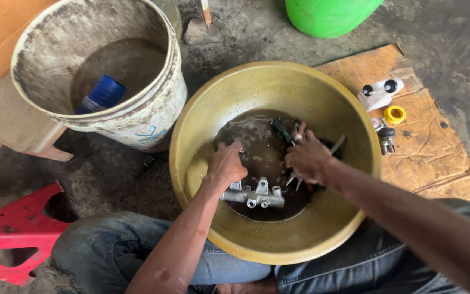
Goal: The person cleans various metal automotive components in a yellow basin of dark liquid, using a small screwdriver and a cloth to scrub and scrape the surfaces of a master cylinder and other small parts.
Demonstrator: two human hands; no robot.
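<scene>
A yellow basin (322, 98) rests between my knees with dark, dirty liquid in its bottom. A silver metal cylinder body with several ports (257, 197) lies in the liquid near the front. My left hand (225, 165) grips its left end. My right hand (307, 158) is closed around a bunch of small parts, among them a green-handled brush (282, 130) and thin metal pieces that stick out past the fingers.
A dirty white bucket (153, 109) holding murky liquid and a blue can (103, 93) stands at the left. Cardboard (431, 152) at the right carries a white reservoir (379, 93), a yellow ring (394, 114) and small metal fittings (385, 136). A red stool (12, 234) and a green container (327, 16) sit nearby.
</scene>
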